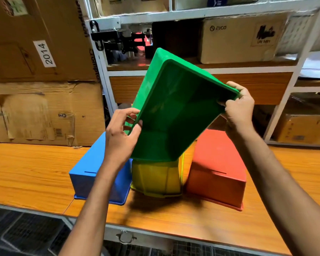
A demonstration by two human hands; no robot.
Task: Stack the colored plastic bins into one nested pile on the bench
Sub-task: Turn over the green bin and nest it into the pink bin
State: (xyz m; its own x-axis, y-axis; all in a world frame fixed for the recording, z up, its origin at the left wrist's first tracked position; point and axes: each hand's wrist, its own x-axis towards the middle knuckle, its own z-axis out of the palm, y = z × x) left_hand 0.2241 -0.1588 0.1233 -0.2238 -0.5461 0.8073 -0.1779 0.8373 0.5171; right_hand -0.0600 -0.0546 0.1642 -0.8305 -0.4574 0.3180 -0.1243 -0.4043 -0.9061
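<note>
**benchguy:** So the setup's a storeroom corner: an orange wood-grain bench (35, 172) with a white metal shelving rack (198, 14) behind it, and big cardboard boxes (35, 111) stacked against the wall on the left, one with a "2014" label (47, 53). There's another carton (236, 39) on the rack shelf marked "FICO".

**stackr:** Where are the bins at?

**benchguy:** Three sit on the bench, upside down, in a row: blue bin (92, 170) on the left, yellow bin (156, 177) in the middle, red bin (217, 167) on the right. Blue and red are angled outward, so the three fan apart toward the back. The yellow one is just beside both of them.

**stackr:** And the green one?

**benchguy:** The green bin (175, 109) is up in the air, tilted steeply, open side facing the camera. Its lower end hangs right over the yellow bin; can't tell if they're touching.

**stackr:** How's it being held?

**benchguy:** Both hands. The left hand (121, 134) pinches the lower left rim, thumb inside, fingers wrapped behind. The right hand (237, 106) is clamped on the upper right corner of the rim, fingers curled over the edge.
</note>
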